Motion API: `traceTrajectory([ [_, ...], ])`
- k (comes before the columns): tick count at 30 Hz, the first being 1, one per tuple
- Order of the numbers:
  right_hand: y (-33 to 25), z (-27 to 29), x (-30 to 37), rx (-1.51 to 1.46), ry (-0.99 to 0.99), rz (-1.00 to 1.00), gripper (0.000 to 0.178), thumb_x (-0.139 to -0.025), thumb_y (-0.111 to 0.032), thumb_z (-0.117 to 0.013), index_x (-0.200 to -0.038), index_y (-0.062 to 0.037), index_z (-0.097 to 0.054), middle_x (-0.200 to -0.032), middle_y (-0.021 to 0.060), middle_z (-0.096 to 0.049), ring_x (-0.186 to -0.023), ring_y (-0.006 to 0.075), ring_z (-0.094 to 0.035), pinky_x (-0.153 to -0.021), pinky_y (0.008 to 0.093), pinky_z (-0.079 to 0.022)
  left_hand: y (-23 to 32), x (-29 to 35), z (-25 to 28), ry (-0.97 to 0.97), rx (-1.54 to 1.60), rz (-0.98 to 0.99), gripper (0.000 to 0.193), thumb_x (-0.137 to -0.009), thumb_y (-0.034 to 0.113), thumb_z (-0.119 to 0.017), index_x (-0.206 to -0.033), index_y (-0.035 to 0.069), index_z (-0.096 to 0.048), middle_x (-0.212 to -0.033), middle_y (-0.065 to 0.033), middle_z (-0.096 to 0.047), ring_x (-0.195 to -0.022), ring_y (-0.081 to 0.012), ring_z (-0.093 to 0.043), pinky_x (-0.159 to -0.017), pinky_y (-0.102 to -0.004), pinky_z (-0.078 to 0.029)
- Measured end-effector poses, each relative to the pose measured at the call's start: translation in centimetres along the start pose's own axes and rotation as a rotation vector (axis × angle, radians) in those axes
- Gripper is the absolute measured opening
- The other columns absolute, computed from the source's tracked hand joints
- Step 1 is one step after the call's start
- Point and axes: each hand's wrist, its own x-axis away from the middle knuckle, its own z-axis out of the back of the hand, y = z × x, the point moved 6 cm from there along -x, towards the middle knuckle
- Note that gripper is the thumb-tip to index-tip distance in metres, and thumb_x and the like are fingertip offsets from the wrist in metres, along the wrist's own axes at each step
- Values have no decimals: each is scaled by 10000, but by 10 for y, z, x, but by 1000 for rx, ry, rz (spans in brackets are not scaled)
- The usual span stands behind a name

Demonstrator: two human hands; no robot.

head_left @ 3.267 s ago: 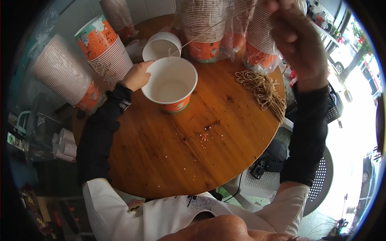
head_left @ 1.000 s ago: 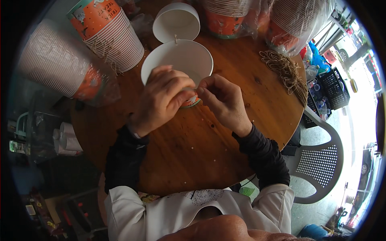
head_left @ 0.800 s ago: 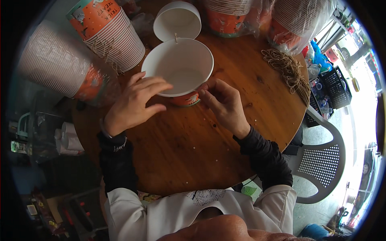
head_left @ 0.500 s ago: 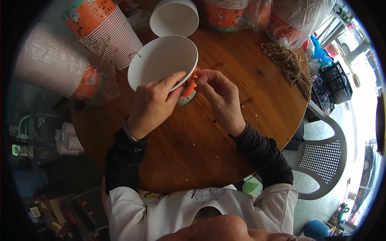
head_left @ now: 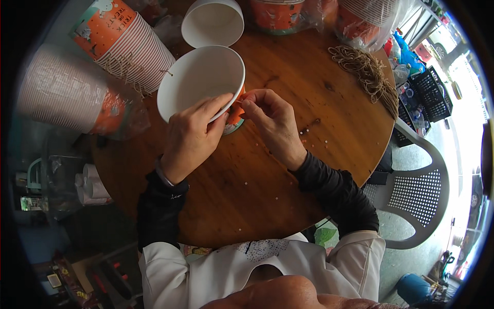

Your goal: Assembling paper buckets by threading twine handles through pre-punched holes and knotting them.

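Note:
A paper bucket (head_left: pixel 198 72), white inside and orange-printed outside, tilts on the round wooden table with its wide mouth toward me. My left hand (head_left: pixel 194 136) grips its near right rim, fingers inside and thumb outside. Just right of that rim, my right hand (head_left: pixel 270 121) pinches thumb against forefinger close to the orange wall; what sits between the fingertips is too small to make out. A short bit of cord (head_left: pixel 169 73) sticks out at the bucket's left rim. Most of the outer wall is hidden by the hands and the rim.
Behind stands another white bucket (head_left: pixel 212 23). Nested bucket stacks (head_left: pixel 136 54) lie at left, one wrapped in plastic (head_left: pixel 64 98); more wrapped stacks (head_left: pixel 368 18) are at the back right. A tan cord bundle (head_left: pixel 365 72) lies at the table's right edge, near a grey chair (head_left: pixel 417 198).
The whole view has shifted slightly, so the table and stacks sit a little differently in it. My right fingertips stay pinched by the bucket's side; my left grip is the same.

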Motion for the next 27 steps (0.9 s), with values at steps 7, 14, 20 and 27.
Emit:
traceTrajectory([
  [7,0,1,1,2,24,-35,168,-933,-137,-648,-965,17,-592,-887,39,-661,-792,78,-602,-702,251,-496,4,0,-1,8,-25,-25,318,-846,-31,-638,-1162,-5,-628,-1045,-177,-684,-917,-301,-691,-753,-348,-552],
  [14,-7,1,3,263,64,117,145,-895,-121,-683,-909,6,-616,-927,77,-600,-826,127,-601,-663,263,-499,12,-1,-4,-39,-62,-52,288,-849,-26,-618,-1137,-12,-618,-989,-162,-670,-854,-328,-672,-723,-358,-537],
  [20,-14,-5,8,284,51,127,131,-876,-93,-700,-923,-1,-619,-916,83,-603,-803,141,-616,-654,278,-513,0,-2,3,-136,302,77,202,-901,44,-584,-1089,-17,-623,-916,-127,-653,-780,-244,-667,-669,-343,-520],
  [27,-14,-17,17,264,-64,119,103,-879,-53,-690,-949,-14,-625,-864,58,-668,-735,112,-631,-671,256,-516,-22,-6,7,-317,358,200,130,-905,69,-609,-976,-28,-658,-865,-134,-691,-786,-196,-665,-716,-301,-505],
])
